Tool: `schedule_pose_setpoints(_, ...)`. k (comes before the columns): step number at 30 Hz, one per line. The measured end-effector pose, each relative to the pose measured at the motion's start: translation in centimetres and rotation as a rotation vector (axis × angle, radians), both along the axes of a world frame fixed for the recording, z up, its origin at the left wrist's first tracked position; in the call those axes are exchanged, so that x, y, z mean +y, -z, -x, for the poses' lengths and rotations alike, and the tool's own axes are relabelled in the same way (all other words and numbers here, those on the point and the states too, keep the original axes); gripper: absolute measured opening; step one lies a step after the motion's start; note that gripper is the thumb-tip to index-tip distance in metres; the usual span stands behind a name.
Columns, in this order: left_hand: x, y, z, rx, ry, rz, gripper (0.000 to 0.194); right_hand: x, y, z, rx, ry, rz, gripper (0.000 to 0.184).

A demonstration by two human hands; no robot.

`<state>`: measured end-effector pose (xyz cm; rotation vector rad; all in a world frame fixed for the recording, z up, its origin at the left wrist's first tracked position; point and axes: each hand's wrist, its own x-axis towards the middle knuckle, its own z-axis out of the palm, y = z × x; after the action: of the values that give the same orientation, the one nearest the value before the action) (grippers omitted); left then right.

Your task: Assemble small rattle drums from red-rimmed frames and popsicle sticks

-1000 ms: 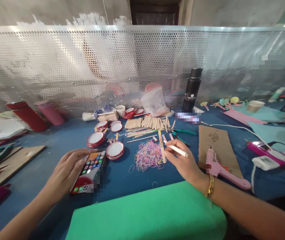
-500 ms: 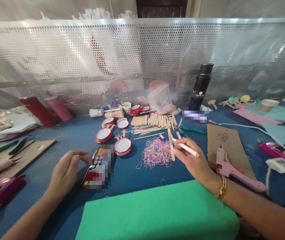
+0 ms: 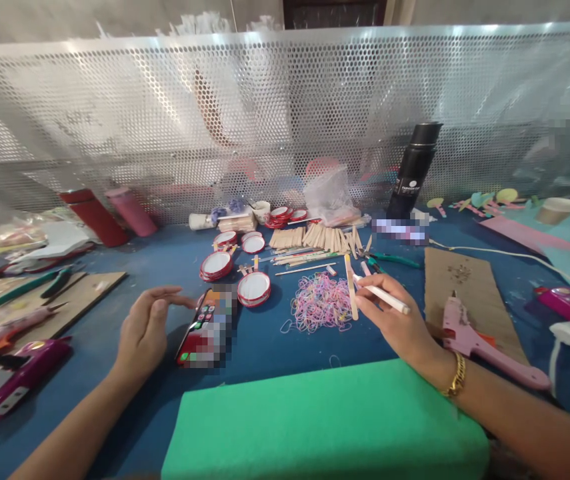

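My left hand (image 3: 147, 327) hovers beside a phone (image 3: 205, 327) lying on the blue table, fingers loosely spread, one fingertip reaching toward the screen's top edge. My right hand (image 3: 395, 320) is closed on a white glue stick (image 3: 383, 297), held like a pen, and its fingertips rest by a wooden craft stick (image 3: 351, 295). A heap of small pink and pastel rubber bands (image 3: 319, 303) lies between the two hands. A gold bracelet circles my right wrist.
A pink glue gun (image 3: 469, 340) lies on cardboard (image 3: 465, 293) to the right. Red-rimmed lids (image 3: 253, 288), craft sticks (image 3: 315, 238), green pliers (image 3: 389, 259) and a black bottle (image 3: 415, 173) stand behind. Green foam (image 3: 325, 427) lies nearest me. A perforated metal screen (image 3: 285, 120) walls the back.
My left hand let go of the phone, which now lies flat on the table, and drew slightly left. The view shifted left; my right hand kept the glue stick.
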<state>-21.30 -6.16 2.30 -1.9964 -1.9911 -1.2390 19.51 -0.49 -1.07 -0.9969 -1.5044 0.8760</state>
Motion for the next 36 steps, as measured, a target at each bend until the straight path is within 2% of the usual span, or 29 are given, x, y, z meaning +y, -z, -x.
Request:
schedule_pose_setpoints(4, 0.8, 0.4, 0.4, 0.27, 0.098, 0.169, 0.043, 0.0, 0.0, 0.1, -0.023, 0.0, 0.0, 0.018)
schedule_pose_setpoints(7, 0.8, 0.1, 0.1, 0.273, 0.08, 0.201, 0.044, -0.1, -0.1, 0.1, -0.017, -0.002, 0.002, 0.018)
schedule_pose_setpoints(9, 0.2, -0.3, -0.3, 0.137, 0.101, 0.179, 0.043, -0.1, -0.2, 0.1, -0.013, -0.004, 0.001, 0.018)
schedule_pose_setpoints(11, -0.8, -0.7, -0.7, -0.102, 0.142, 0.184, 0.041, -0.2, -0.3, 0.1, -0.013, 0.0, -0.005, 0.017)
schedule_pose_setpoints(13, -1.9, -1.1, -1.1, -0.347, 0.074, 0.161, 0.038, -0.2, -0.4, 0.1, -0.013, 0.001, -0.008, 0.017)
schedule_pose_setpoints(15, -2.7, -1.4, -1.4, -0.453, 0.006, 0.084, 0.039, -0.2, -0.4, 0.1, -0.009, -0.008, -0.004, 0.017)
schedule_pose_setpoints(18, -3.3, -1.6, -1.8, -0.488, -0.036, 0.016, 0.039, -0.3, -0.3, 0.1, -0.005, -0.019, 0.006, 0.017)
schedule_pose_setpoints(22, -3.2, -1.6, -2.1, -0.461, -0.044, -0.006, 0.039, -0.2, -0.1, 0.0, -0.015, -0.005, -0.015, 0.018)
schedule_pose_setpoints(25, -3.4, -1.5, -2.3, -0.394, -0.004, -0.026, 0.039, -0.2, -0.1, -0.1, -0.026, 0.007, -0.024, 0.019)
schedule_pose_setpoints(30, -4.6, -1.0, -1.8, -0.192, 0.026, -0.017, 0.047, -0.4, -0.3, -0.2, -0.065, 0.024, -0.039, 0.017)
schedule_pose_setpoints(36, -4.9, -0.1, -1.1, 0.113, 0.063, 0.027, 0.035, -0.5, -0.3, -0.2, -0.075, 0.018, -0.042, 0.018)
